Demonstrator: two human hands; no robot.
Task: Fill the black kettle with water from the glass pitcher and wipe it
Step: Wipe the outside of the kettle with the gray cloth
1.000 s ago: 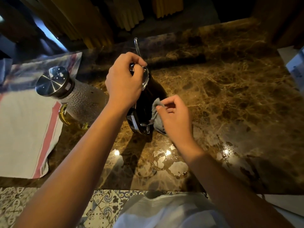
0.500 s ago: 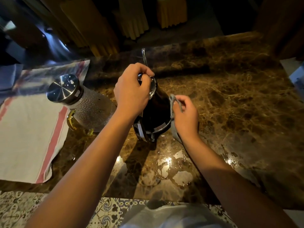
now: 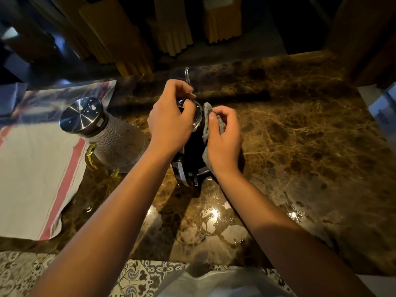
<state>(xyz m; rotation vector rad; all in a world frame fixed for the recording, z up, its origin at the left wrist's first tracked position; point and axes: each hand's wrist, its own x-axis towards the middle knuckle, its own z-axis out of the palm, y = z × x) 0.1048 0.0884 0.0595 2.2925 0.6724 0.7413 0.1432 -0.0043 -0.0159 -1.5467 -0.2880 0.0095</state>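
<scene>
The black kettle (image 3: pixel 192 151) stands upright in the middle of the brown marble counter (image 3: pixel 300 146), its handle towards me. My left hand (image 3: pixel 169 121) grips the kettle's top at the shiny lid, hiding most of it. My right hand (image 3: pixel 225 138) presses a grey cloth (image 3: pixel 206 123) against the kettle's right side, near the top. To the left stands the textured glass pitcher (image 3: pixel 115 142) with a steel lid and a yellow handle.
A white towel with red stripes (image 3: pixel 32 168) lies on the counter's left part, under the pitcher's edge. Water puddles (image 3: pixel 212 219) glisten on the counter near the front edge. A thin clear rod (image 3: pixel 186 76) rises behind the kettle. Yellow draped chairs stand beyond the counter.
My right hand has slid the cloth up the kettle's right side, from near the base to near the lid. My left hand has stayed on the lid.
</scene>
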